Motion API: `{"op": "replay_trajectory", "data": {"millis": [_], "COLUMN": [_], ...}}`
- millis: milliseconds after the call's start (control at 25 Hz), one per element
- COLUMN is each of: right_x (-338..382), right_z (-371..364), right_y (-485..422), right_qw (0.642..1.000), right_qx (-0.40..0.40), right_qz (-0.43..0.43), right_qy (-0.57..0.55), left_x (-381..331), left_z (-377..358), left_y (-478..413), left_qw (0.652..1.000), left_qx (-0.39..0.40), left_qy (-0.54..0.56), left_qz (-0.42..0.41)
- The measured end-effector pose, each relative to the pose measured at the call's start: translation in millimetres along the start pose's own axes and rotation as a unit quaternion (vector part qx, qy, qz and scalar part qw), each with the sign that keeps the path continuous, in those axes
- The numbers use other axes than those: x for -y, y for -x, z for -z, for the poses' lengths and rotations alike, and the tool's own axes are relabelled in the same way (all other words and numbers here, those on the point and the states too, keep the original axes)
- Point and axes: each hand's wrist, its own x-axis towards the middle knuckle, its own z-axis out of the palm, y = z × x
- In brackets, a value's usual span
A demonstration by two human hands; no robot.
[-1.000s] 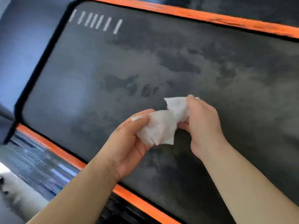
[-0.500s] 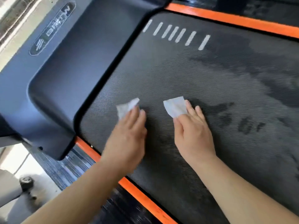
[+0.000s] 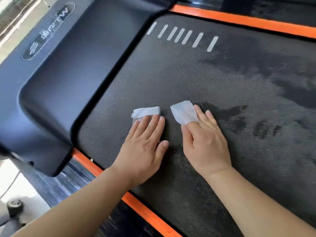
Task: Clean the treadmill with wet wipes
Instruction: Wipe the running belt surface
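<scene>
The treadmill's dark textured belt [image 3: 213, 79] fills most of the view, with darker damp streaks at the right. My left hand [image 3: 145, 142] lies flat on the belt, its fingertips pressing a folded white wet wipe [image 3: 145, 112]. Close beside it, my right hand [image 3: 205, 139] lies flat as well, its fingers pressing a second white wipe [image 3: 183, 112]. Part of each wipe is hidden under the fingers.
A dark blue motor cover [image 3: 56, 79] with a logo rises at the left end of the belt. Orange side strips run along the near edge [image 3: 145, 211] and the far edge [image 3: 239, 19]. Several white stripes [image 3: 183, 35] mark the belt. A floor wheel [image 3: 14, 205] sits lower left.
A second ago both hands held the wipes up between them. They then pressed one wipe each flat on the belt near the motor cover, and my left hand has moved closer to my right.
</scene>
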Motion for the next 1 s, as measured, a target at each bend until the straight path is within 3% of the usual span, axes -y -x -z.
{"op": "replay_trajectory", "data": {"millis": [200, 320, 440, 520, 600, 840, 920, 1000], "right_x": [3, 0, -4, -5, -2, 11, 12, 15], "right_z": [-1, -3, -1, -1, 1, 13, 15, 17], "right_y": [4, 3, 4, 6, 7, 4, 3, 3], "right_qw": [0.999, 0.999, 0.999, 0.999, 0.999, 0.997, 0.998, 0.997], "right_qx": [-0.022, -0.033, -0.012, -0.013, -0.024, -0.007, 0.010, 0.016], "right_qz": [-0.003, -0.001, 0.009, 0.010, -0.008, -0.054, -0.053, -0.066], "right_qy": [-0.028, -0.038, -0.033, -0.036, -0.041, -0.048, -0.026, -0.026], "left_x": [-3, -7, -6, 4, 8, -7, -3, 20], "left_z": [-6, -3, 0, 4, 3, -8, -7, -7], "left_y": [3, 5, 4, -1, -6, -9, -9, -14], "left_qw": [1.000, 0.997, 0.983, 0.970, 0.968, 0.982, 0.989, 0.995], "left_qx": [-0.013, -0.034, -0.108, -0.182, -0.208, -0.113, -0.038, -0.025], "left_qy": [-0.007, -0.024, 0.030, 0.108, 0.107, -0.054, -0.073, -0.069], "left_qz": [0.011, -0.062, -0.142, -0.118, -0.091, -0.139, -0.120, -0.063]}}
